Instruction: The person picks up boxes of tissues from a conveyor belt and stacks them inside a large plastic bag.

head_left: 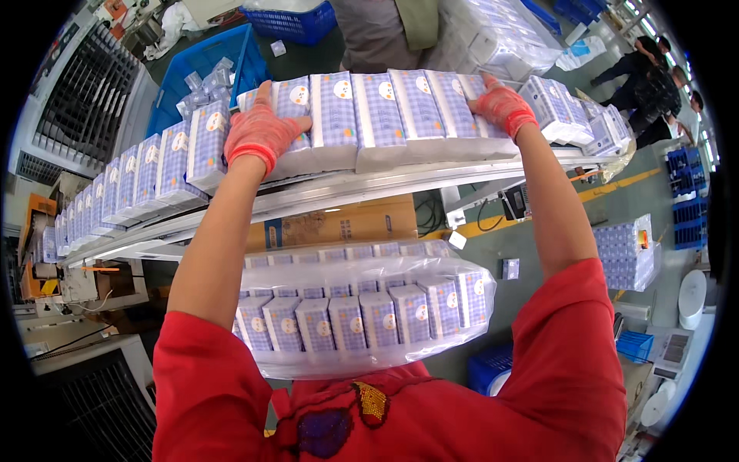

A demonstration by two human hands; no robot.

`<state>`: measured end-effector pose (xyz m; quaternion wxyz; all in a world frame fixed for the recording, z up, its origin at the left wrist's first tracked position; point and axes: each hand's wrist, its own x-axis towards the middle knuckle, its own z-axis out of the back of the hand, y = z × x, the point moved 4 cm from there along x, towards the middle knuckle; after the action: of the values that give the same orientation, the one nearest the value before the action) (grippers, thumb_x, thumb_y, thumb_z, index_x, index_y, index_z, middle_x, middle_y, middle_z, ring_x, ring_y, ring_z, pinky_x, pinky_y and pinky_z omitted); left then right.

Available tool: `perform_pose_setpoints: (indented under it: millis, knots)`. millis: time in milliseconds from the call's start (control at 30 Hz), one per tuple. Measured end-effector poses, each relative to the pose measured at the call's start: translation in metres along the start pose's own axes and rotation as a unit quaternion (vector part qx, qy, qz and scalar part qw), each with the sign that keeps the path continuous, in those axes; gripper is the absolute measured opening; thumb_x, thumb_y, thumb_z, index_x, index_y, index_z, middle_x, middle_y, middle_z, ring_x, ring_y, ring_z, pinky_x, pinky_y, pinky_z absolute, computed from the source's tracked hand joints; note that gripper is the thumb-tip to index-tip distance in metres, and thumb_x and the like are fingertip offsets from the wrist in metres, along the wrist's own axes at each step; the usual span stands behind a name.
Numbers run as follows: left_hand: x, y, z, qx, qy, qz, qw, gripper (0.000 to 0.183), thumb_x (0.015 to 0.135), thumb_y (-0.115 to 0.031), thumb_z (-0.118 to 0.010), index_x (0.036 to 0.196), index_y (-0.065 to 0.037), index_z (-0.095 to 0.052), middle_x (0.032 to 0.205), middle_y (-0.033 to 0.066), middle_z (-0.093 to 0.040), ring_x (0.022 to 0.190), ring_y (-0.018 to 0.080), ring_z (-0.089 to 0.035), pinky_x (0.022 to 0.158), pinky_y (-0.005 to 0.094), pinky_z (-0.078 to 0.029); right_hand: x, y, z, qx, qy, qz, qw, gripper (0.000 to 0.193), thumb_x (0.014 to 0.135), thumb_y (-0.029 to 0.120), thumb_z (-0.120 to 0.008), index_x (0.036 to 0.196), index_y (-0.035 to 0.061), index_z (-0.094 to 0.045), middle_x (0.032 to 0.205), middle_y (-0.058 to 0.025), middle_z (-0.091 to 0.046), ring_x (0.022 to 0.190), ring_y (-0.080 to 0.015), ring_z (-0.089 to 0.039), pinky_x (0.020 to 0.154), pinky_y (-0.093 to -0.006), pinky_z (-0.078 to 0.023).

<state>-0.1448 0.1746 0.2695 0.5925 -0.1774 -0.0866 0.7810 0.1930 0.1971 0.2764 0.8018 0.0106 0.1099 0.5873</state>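
Note:
On the conveyor (331, 185) stands a long row of tissue packs (381, 115) in white and blue-purple checked wrapping. My left hand (262, 132), in a red mesh glove, grips the packs at the left of the middle group, its thumb pointing right across a pack front. At that group's right end, my right hand (502, 108), gloved alike, has its fingers over the top and side of a pack. Between my hands several packs stand pressed side by side. Below, close to my body, a clear plastic bag (369, 350) holds two visible rows of the same packs.
Behind the conveyor at left stands a blue crate (250, 61) with small packs. A person (377, 35) stands across from me beside a large bagged bundle (500, 38). More packs (554, 112) lie right of my right hand. A wrapped bundle (623, 254) rests on the floor.

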Motion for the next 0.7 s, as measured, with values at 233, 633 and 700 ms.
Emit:
perform_pose_setpoints:
  millis: [233, 633, 700]
  knots:
    - [-0.013, -0.021, -0.003, -0.024, -0.045, -0.051, 0.997, 0.089, 0.058, -0.043, -0.064, 0.132, -0.021, -0.021, 0.115, 0.0255, -0.043, 0.108, 0.0343, -0.042, 0.091, 0.0362, -0.034, -0.001, -0.039, 0.007, 0.038, -0.037, -0.016, 0.998, 0.070, 0.064, 0.028, -0.059, 0.126, 0.0091, -0.031, 0.105, -0.0211, -0.053, 0.097, -0.0325, -0.051, 0.084, -0.0339, -0.038]
    - [-0.144, 0.044, 0.077, -0.009, -0.210, -0.168, 0.963, 0.081, 0.058, -0.024, -0.069, 0.128, -0.014, -0.029, 0.094, 0.0239, -0.053, 0.082, 0.0321, -0.054, 0.075, 0.0349, -0.043, -0.174, -0.036, 0.041, 0.060, -0.241, 0.163, 0.955, 0.065, 0.068, 0.026, -0.058, 0.123, 0.0041, -0.033, 0.109, -0.0195, -0.049, 0.097, -0.0292, -0.051, 0.080, -0.0328, -0.041]
    - [-0.182, 0.086, 0.059, -0.048, -0.178, -0.171, 0.968, 0.084, 0.056, -0.023, -0.069, 0.129, -0.011, -0.028, 0.098, 0.0218, -0.049, 0.084, 0.0295, -0.052, 0.077, 0.0331, -0.042, -0.221, -0.028, 0.004, 0.052, -0.177, 0.148, 0.972, 0.065, 0.067, 0.026, -0.059, 0.121, 0.0012, -0.035, 0.107, -0.0203, -0.049, 0.096, -0.0312, -0.051, 0.078, -0.0343, -0.043]
